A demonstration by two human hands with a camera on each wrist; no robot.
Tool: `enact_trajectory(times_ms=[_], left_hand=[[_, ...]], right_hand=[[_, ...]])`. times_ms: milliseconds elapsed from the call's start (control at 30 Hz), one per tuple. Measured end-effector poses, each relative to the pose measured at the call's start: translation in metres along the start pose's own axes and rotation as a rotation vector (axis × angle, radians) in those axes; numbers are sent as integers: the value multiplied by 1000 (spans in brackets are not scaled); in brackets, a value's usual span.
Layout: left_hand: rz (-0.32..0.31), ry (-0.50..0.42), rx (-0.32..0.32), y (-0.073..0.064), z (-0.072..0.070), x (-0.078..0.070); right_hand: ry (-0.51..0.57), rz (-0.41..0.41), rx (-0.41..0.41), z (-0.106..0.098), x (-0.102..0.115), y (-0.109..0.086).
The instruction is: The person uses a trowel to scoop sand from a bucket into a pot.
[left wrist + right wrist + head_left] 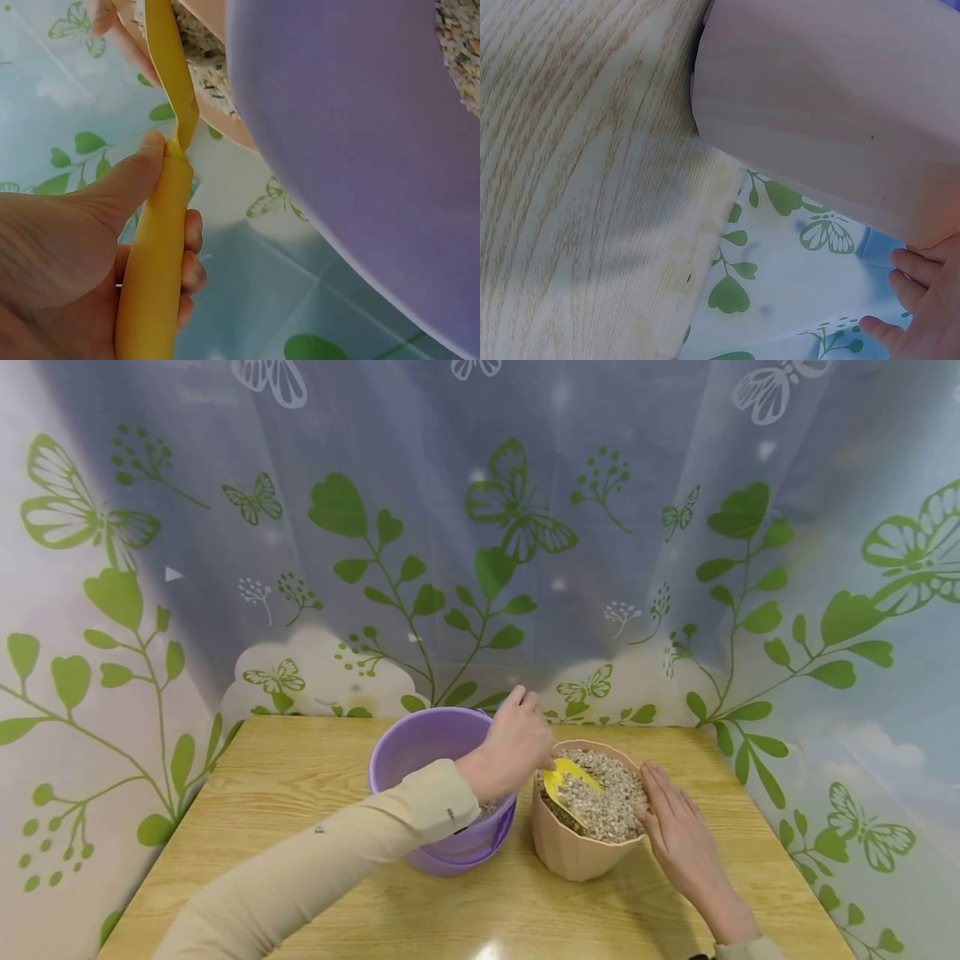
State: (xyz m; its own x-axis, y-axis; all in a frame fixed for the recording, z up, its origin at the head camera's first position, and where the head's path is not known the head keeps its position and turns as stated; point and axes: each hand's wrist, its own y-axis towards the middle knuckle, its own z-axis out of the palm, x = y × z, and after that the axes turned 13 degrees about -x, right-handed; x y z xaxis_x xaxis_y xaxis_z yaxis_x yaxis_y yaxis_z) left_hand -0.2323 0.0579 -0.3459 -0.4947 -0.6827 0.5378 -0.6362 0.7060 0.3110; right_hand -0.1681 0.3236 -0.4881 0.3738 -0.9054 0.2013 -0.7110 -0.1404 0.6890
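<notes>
My left hand [513, 743] grips the yellow handle of a small hand trowel [154, 255], thumb laid along its neck. The trowel's yellow blade [564, 781] is over the pale pink flowerpot [577, 857], against the grainy light-brown potting mix [611, 802] that fills it close to the rim. My right hand [681, 831] rests with extended fingers against the pot's right side and rim. Under my left forearm stands a purple bucket [427, 731], partly hidden by the sleeve, with more of the grainy mix [461, 52] inside.
Bucket and pot stand side by side on a wood-grain table [300, 777]. A curtain [420, 568] printed with green leaves and butterflies hangs behind the table and along both sides. The bucket's purple handle [504, 831] hangs down on its right side.
</notes>
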Motion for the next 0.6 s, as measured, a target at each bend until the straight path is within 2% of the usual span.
enact_trajectory(times_ms=[267,400,500,600], left_hand=[[6,25,-17,1,5,14],[7,58,-52,2,7,19],[20,78,-77,5,9,21],[36,118,-70,8,9,22]], right_hand=[[5,-3,-6,0,-1,0],[3,0,1,-1,-1,0],[4,6,9,-1,-1,0],[4,5,14,-1,0,0]])
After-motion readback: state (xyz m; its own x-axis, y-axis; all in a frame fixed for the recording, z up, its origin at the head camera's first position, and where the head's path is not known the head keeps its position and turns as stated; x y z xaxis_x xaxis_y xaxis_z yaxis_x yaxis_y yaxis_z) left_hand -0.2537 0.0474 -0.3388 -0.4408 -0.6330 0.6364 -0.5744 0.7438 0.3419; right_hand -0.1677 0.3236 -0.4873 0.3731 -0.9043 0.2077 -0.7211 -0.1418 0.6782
